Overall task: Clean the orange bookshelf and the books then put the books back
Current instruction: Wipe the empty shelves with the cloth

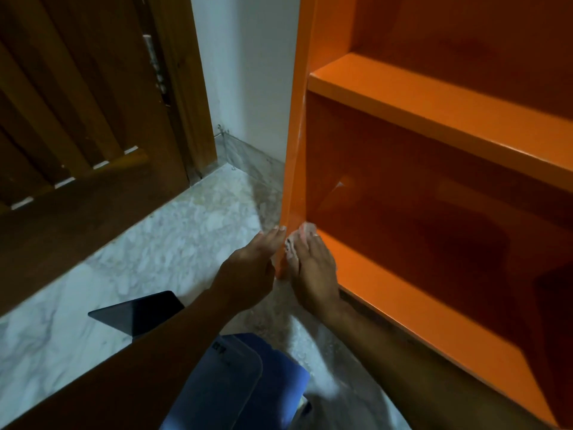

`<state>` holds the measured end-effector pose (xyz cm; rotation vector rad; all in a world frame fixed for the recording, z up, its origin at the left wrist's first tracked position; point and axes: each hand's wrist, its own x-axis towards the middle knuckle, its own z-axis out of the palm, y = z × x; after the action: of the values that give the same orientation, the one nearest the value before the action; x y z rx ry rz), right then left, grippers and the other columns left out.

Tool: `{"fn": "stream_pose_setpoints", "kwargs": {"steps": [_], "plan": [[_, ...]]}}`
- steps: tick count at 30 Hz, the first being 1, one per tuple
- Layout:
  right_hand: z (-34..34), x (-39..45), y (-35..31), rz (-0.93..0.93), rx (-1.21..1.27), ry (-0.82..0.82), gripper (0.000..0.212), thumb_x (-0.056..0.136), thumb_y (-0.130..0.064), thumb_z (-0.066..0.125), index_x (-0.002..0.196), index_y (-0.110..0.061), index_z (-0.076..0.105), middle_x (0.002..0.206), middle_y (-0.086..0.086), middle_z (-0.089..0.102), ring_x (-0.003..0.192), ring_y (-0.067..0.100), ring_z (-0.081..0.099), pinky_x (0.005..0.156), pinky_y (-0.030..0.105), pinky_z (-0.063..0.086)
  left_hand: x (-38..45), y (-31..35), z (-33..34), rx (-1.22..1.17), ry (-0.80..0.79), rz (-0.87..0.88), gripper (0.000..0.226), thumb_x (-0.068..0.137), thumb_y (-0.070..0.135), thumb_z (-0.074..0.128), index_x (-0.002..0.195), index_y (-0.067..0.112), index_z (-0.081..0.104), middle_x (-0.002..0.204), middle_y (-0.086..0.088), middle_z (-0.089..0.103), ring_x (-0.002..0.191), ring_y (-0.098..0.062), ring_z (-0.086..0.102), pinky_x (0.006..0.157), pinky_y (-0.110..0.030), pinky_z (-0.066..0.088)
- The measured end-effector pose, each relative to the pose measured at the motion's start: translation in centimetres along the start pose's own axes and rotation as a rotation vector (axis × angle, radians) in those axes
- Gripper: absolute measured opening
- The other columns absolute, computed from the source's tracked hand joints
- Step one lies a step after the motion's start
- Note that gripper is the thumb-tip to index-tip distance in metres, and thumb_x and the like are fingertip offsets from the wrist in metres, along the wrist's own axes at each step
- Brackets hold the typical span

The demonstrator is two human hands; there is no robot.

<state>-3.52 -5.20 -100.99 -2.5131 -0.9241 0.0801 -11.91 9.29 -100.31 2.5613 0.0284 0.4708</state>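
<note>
The orange bookshelf [434,125] fills the right side, and its visible shelves hold no books. My left hand [251,268] lies flat, fingers straight, against the outer face of the shelf's left side panel near the floor. My right hand [311,268] presses a whitish cloth [299,237] against the front edge of that panel, where the bottom shelf begins. The cloth is mostly hidden under my fingers. No books are in view.
A brown wooden door [77,135] stands at the left, with a white wall strip [248,72] between it and the shelf. The floor [170,243] is pale marble. A dark flat tablet-like object [139,315] lies on it near my left forearm. Blue fabric [242,383] shows at the bottom centre.
</note>
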Motion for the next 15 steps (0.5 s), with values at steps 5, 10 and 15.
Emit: {"fn": "stream_pose_setpoints", "kwargs": {"steps": [5,10,15], "plan": [[-1.1,-2.3,1.4,-0.240,-0.135,-0.126,0.071,0.087,-0.028,0.008,0.156,-0.023,0.027,0.166,0.003,0.011,0.153,0.021,0.009,0.121,0.039,0.012,-0.2,1.2,-0.6,0.064,0.033,0.090,0.052,0.092,0.017,0.041,0.141,-0.001,0.048,0.141,-0.021,0.057,0.121,-0.038,0.062,0.086,-0.044,0.061],[-2.6,-1.9,4.5,-0.560,-0.574,-0.311,0.055,0.095,-0.023,0.023,0.123,-0.012,0.069,0.137,0.006,0.062,0.133,0.029,0.053,0.104,0.046,0.048,-0.4,1.5,0.0,0.055,0.029,0.033,0.057,0.090,0.008,0.047,0.146,0.000,0.041,0.140,-0.026,0.056,0.103,-0.046,0.069,0.070,-0.048,0.063],[-5.0,-3.6,5.6,-0.753,-0.842,-0.346,0.071,0.088,-0.015,0.006,0.142,-0.010,0.051,0.154,0.008,0.043,0.147,0.025,0.031,0.119,0.046,0.029,-0.4,2.5,-0.1,0.033,0.038,-0.007,0.059,0.094,0.020,0.036,0.149,-0.002,0.039,0.125,-0.030,0.062,0.068,-0.033,0.067,0.055,-0.044,0.059]]}}
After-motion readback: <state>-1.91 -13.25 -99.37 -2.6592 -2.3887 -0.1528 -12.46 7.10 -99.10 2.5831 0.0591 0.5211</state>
